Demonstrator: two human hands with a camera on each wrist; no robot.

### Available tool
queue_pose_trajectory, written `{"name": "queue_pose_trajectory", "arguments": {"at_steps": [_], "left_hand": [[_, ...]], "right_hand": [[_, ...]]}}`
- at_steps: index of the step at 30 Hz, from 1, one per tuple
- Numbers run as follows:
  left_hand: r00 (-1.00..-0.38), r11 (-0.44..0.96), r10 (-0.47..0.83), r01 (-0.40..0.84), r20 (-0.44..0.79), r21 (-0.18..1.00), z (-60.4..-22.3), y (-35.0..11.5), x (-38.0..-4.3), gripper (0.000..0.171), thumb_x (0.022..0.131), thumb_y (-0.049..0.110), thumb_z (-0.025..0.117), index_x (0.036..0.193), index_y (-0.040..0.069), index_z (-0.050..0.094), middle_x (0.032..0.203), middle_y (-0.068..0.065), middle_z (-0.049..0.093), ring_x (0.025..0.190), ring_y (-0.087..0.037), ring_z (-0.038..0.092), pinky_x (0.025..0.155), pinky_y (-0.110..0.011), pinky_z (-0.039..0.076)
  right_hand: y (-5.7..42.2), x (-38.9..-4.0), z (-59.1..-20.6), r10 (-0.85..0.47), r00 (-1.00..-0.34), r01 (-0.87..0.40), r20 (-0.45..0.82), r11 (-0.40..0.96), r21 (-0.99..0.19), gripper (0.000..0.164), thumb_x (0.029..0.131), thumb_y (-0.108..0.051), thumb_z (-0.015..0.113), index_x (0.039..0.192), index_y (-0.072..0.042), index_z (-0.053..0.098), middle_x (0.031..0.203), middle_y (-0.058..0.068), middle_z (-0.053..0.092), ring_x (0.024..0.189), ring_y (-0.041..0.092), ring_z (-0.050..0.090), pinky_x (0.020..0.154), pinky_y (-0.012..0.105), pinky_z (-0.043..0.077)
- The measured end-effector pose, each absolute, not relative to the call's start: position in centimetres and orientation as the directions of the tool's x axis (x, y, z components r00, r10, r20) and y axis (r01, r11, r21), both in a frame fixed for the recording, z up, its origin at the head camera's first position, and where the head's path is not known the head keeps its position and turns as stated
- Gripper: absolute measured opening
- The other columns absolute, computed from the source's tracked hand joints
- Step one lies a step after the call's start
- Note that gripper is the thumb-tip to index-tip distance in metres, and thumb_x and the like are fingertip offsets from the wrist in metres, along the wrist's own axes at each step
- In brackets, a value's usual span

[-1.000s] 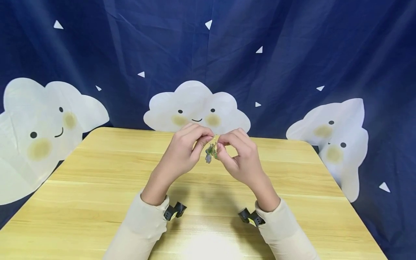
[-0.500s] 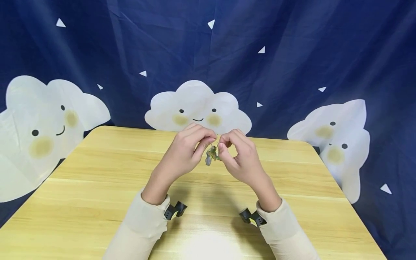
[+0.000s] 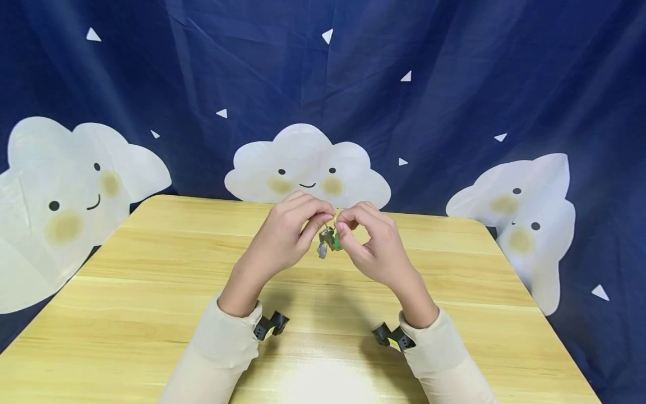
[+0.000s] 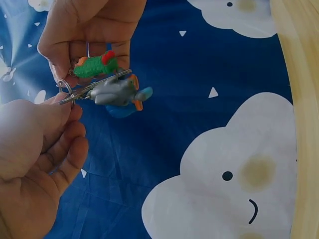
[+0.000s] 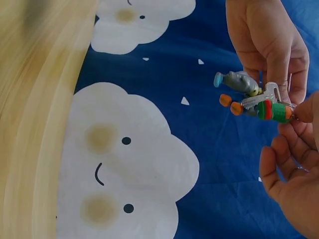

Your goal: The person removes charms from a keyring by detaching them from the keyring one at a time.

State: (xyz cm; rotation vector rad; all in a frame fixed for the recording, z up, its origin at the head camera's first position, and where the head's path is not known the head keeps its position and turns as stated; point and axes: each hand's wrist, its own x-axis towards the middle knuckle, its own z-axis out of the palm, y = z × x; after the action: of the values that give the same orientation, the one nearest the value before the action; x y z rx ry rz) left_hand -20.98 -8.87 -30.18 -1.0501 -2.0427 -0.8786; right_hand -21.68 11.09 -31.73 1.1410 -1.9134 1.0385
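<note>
Above the table, a keychain hangs between my two hands on a metal split ring (image 4: 66,88). My left hand (image 3: 286,231) pinches the ring side between thumb and forefinger, while my right hand (image 3: 374,240) pinches close beside it, at the top of the green charm (image 4: 94,66). That charm has a red band and an orange end. A grey figure (image 4: 114,93) with blue and orange parts dangles next to it. Between them a clear flat piece (image 5: 269,97) shows in the right wrist view. Fingertips hide part of the ring.
A light wooden table (image 3: 166,314) stretches below the hands. Behind it hangs a dark blue curtain (image 3: 282,73) printed with smiling white clouds. Black wrist cameras (image 3: 271,325) sit at both cuffs.
The hanging charms have swung and turned, and more of the green charm shows by the right fingers. Both hands keep their pinch and have shifted only slightly.
</note>
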Motion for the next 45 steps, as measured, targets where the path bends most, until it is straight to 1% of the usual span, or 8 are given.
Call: {"name": "queue_pose_trajectory", "arguments": {"at_steps": [8,14,17,23,29,34,40,45], "left_hand": [[-0.435,0.458,0.411,0.858,0.801,0.231,-30.32,-8.87,-21.03,0.005,0.099,0.006,0.068,0.099,0.005,0.072,0.093,-0.003,0.071,0.089,-0.019,0.061,0.079,-0.028,0.051],[-0.423,0.452,0.406,0.863,0.810,0.225,-30.49,-8.78,-21.19,0.004,0.098,0.005,0.068,0.098,0.004,0.072,0.093,-0.004,0.072,0.087,-0.019,0.061,0.077,-0.028,0.050],[-0.423,0.433,0.396,0.869,0.815,0.240,-30.46,-8.64,-21.12,0.004,0.098,0.005,0.068,0.098,0.004,0.072,0.092,-0.003,0.072,0.085,-0.018,0.060,0.074,-0.028,0.050],[-0.430,0.377,0.351,0.878,0.832,0.294,-30.37,-8.31,-20.94,0.005,0.097,0.005,0.069,0.098,0.004,0.073,0.090,-0.003,0.072,0.081,-0.014,0.058,0.068,-0.027,0.049],[-0.417,0.353,0.318,0.886,0.852,0.302,-30.31,-8.17,-20.91,0.004,0.097,0.005,0.070,0.097,0.004,0.073,0.089,-0.002,0.072,0.081,-0.014,0.058,0.068,-0.025,0.047],[-0.412,0.347,0.310,0.888,0.857,0.302,-30.22,-8.05,-20.79,0.004,0.096,0.004,0.070,0.097,0.004,0.074,0.088,-0.003,0.071,0.079,-0.014,0.058,0.068,-0.026,0.047],[-0.406,0.337,0.302,0.892,0.863,0.301,-30.11,-8.14,-20.82,0.003,0.096,0.005,0.071,0.097,0.003,0.073,0.089,-0.003,0.072,0.081,-0.014,0.059,0.068,-0.026,0.049],[-0.370,0.314,0.297,0.908,0.880,0.276,-30.13,-8.23,-21.01,0.003,0.096,0.003,0.070,0.096,0.003,0.072,0.090,-0.005,0.072,0.086,-0.017,0.062,0.073,-0.029,0.050]], "right_hand": [[11.16,-21.46,-31.64,-0.359,-0.497,-0.864,0.790,0.296,-0.408,0.007,0.092,0.001,0.064,0.088,-0.004,0.068,0.079,-0.001,0.063,0.072,0.012,0.057,0.069,0.024,0.047],[11.22,-21.54,-31.74,-0.334,-0.514,-0.855,0.790,0.276,-0.440,0.010,0.092,0.002,0.064,0.087,-0.005,0.070,0.076,-0.002,0.062,0.071,0.012,0.056,0.068,0.024,0.047],[11.28,-21.57,-31.75,-0.317,-0.515,-0.857,0.796,0.205,-0.473,0.012,0.090,0.005,0.064,0.087,-0.003,0.071,0.076,0.000,0.063,0.072,0.013,0.056,0.067,0.024,0.047],[11.19,-21.44,-31.53,-0.298,-0.518,-0.837,0.802,-0.018,-0.547,0.011,0.089,0.012,0.061,0.087,0.004,0.069,0.080,0.009,0.064,0.076,0.016,0.057,0.068,0.024,0.050],[10.72,-21.29,-31.60,-0.255,-0.531,-0.818,0.808,-0.093,-0.567,0.008,0.091,0.005,0.063,0.085,0.007,0.067,0.080,0.011,0.063,0.077,0.017,0.056,0.074,0.024,0.052],[10.67,-21.24,-31.68,-0.245,-0.547,-0.809,0.801,-0.093,-0.581,0.009,0.092,0.002,0.064,0.085,0.008,0.067,0.080,0.010,0.063,0.078,0.017,0.056,0.077,0.025,0.053],[10.84,-21.23,-31.66,-0.230,-0.527,-0.832,0.818,-0.056,-0.552,0.017,0.096,-0.007,0.066,0.085,0.006,0.067,0.079,0.009,0.063,0.076,0.016,0.056,0.074,0.024,0.052],[10.70,-21.10,-31.59,-0.235,-0.482,-0.870,0.844,0.015,-0.492,0.009,0.091,0.000,0.064,0.083,0.001,0.069,0.078,0.008,0.063,0.074,0.015,0.056,0.066,0.023,0.050]]}}
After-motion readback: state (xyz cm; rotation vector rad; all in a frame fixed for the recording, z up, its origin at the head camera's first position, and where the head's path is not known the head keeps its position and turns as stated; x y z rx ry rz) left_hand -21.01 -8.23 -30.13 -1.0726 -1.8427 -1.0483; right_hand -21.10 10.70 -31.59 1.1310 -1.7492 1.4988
